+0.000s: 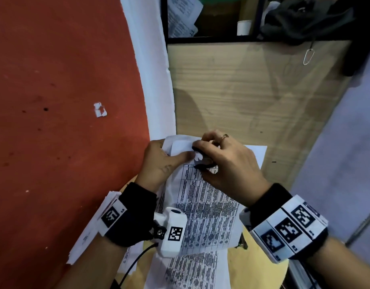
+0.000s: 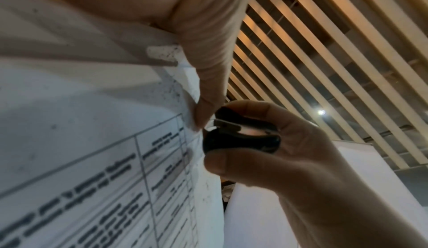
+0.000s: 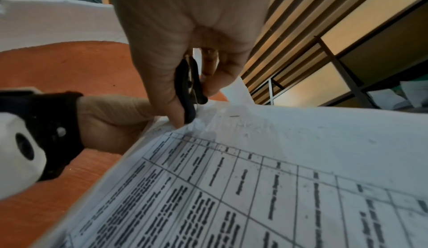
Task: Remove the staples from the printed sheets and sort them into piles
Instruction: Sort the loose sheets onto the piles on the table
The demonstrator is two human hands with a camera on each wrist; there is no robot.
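A stapled set of printed sheets [image 1: 209, 205] with black tables lies across a round tan stool. My left hand [image 1: 159, 161] grips its top left corner [image 2: 180, 90], thumb on top and fingers under the folded-back paper. My right hand [image 1: 227, 163] squeezes a black staple remover [image 1: 202, 161] between thumb and fingers. The remover [image 2: 241, 138] has its metal claws at the corner, right beside my left thumb tip. In the right wrist view the remover [image 3: 190, 90] bites the crumpled corner, and a small staple [image 3: 234, 116] lies flat on the sheet [image 3: 266, 169] just right of it.
More printed sheets [image 1: 192, 270] lie under the set. A stack of papers [image 1: 90, 228] sits under my left wrist. The floor [image 1: 54, 101] on the left is red, with a torn paper scrap [image 1: 100, 109]. A wooden cabinet side [image 1: 252, 90] stands ahead.
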